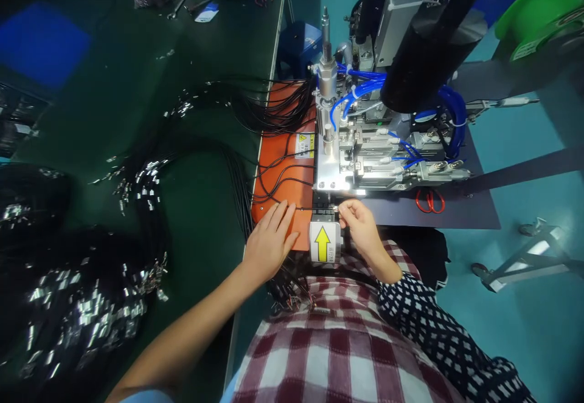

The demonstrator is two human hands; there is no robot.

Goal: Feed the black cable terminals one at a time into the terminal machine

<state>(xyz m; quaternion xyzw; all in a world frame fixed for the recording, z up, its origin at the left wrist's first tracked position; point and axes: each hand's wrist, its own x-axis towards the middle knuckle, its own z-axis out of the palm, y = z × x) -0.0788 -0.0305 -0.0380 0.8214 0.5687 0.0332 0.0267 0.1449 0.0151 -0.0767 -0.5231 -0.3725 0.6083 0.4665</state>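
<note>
Here, our right hand (361,227) pinches the silver-tipped end of a thin, straight black cable (306,209), just beyond the white label with a yellow arrow (323,243); our left hand (268,239) rests unclenched, fingers extended, over the flat orange plate (297,193).

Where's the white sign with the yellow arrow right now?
In the head view, the white sign sits below and right of centre, between the left hand and right hand, beside the flat orange panel.
</note>
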